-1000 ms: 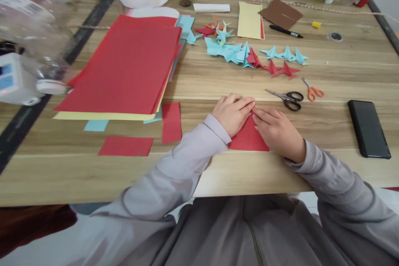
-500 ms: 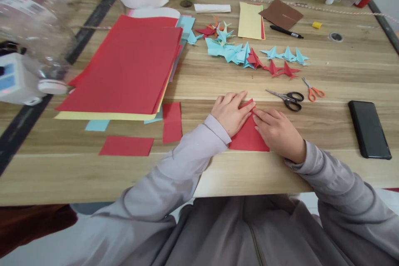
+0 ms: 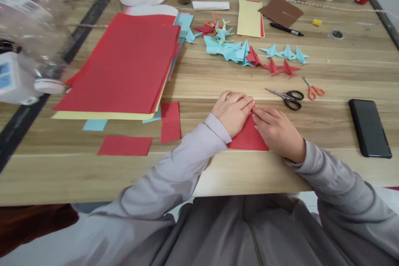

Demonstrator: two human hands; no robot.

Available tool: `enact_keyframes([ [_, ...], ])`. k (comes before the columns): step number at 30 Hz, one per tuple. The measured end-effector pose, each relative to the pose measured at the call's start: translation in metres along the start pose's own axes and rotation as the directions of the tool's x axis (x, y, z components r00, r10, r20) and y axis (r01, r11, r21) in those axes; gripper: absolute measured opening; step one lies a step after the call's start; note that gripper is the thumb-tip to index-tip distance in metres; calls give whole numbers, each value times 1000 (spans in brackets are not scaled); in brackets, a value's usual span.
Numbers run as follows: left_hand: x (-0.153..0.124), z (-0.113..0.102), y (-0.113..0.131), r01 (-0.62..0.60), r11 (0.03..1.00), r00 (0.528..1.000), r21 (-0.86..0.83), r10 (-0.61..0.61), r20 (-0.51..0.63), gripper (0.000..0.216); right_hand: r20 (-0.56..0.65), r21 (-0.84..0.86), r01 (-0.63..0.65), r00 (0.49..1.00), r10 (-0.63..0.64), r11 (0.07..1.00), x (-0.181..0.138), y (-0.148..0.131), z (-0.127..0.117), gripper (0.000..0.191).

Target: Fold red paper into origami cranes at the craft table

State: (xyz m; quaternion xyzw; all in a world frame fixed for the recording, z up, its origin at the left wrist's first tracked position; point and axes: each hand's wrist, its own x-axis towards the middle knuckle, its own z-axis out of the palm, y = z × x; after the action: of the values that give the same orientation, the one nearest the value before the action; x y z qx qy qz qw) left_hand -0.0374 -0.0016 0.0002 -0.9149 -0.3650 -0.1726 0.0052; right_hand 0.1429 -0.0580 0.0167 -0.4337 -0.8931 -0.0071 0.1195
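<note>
A piece of red paper lies on the table between my hands, its wide edge toward me and its narrowing far end under my fingers. My left hand covers its left side, fingers bent and close together, holding it down. From the right, my right hand grips the paper's slanting edge, with its fingertips meeting the left hand's near the top. The thumbs and the tip of the paper are mostly hidden. Just beyond the right hand lie black-handled scissors and smaller orange-handled scissors.
Stacked red sheets and two red paper pieces lie left. Folded paper cranes, a black pen and brown paper are farther back. A phone lies right; a clear bottle stands far left.
My left hand's fingers have drawn together and bent more, covering the paper's tip that showed before. My right hand stays almost where it was on the paper's edge.
</note>
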Motion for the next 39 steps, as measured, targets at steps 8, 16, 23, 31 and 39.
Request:
enact_keyframes([
  [8,-1,-4,1,7,1000,999,-4,-7,36,37,7,21,-20,1000,20,1000,0,0,0,32],
  [16,-4,-7,1,-8,1000,997,-14,9,72,43,-16,20,-19,1000,20,1000,0,1,2,31],
  [23,-2,-11,5,-46,997,993,57,39,111,47,-43,26,-36,998,37,999,-1,1,3,30],
  [31,0,-15,14,-57,994,995,93,49,93,45,-23,-43,-34,999,34,998,1,-8,0,33],
  [39,-1,-13,16,-63,993,996,96,57,68,44,-13,-130,6,1000,-7,991,2,-9,-1,32],
])
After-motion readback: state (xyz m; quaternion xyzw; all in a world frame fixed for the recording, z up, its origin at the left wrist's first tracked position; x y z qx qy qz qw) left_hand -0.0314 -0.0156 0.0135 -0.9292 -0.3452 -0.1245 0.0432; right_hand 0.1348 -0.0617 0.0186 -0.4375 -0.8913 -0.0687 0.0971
